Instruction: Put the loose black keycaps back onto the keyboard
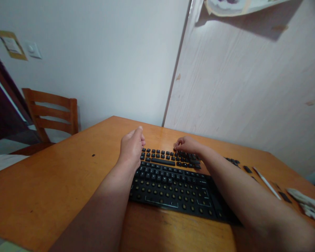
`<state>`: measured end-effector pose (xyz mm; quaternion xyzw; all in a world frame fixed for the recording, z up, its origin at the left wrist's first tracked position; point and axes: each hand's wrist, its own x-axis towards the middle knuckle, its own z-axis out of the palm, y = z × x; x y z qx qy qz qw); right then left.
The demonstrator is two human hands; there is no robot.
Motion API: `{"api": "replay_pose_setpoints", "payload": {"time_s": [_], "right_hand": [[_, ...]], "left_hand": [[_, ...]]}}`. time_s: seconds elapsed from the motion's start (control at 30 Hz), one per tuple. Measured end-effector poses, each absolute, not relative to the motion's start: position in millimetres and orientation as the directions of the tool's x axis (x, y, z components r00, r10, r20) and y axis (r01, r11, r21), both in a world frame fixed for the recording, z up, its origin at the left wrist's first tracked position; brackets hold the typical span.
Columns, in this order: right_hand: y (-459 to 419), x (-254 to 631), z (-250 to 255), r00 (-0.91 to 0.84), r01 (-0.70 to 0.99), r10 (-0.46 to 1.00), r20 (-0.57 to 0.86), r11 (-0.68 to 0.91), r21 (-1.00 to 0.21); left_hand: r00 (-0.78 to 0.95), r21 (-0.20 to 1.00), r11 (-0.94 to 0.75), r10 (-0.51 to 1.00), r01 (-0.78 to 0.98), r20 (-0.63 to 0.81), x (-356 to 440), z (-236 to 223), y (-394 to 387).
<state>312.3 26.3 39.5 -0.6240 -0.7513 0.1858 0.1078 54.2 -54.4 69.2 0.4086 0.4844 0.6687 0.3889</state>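
On the wooden counter point(76, 168), a black computer keyboard point(170, 189), with caps on its far rows but bare key stems point(166, 195) on the near ones. Just beyond, loose black keycaps point(162, 152) in rows around a long spacebar cap point(162, 161), probably so arranged to match the key layout. Beside the left end of those rows, left hand point(131, 145), fingers curled inward, thumb uppermost; cannot tell the exact gap or anything held. At the far edge toward the right, right hand point(187, 144), fingers bent close over the keycaps, apparently for a fine pinch on small parts; cannot tell contact from a firm grip. Set apart at right, past the forearm, a white stick-like tool point(266, 183) and a crumpled cloth point(304, 203), seemingly out of the way.
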Motion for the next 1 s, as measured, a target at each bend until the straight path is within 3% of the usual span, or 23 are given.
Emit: {"api": "replay_pose_setpoints", "payload": {"time_s": [1.0], "right_hand": [[28.0,308.6,37.0,-0.170,0.944,0.983,-0.066,0.143,-0.299]], "left_hand": [[-0.366,0.966,-0.227,0.916,-0.127,0.167,54.8,69.9,-55.3]]}}
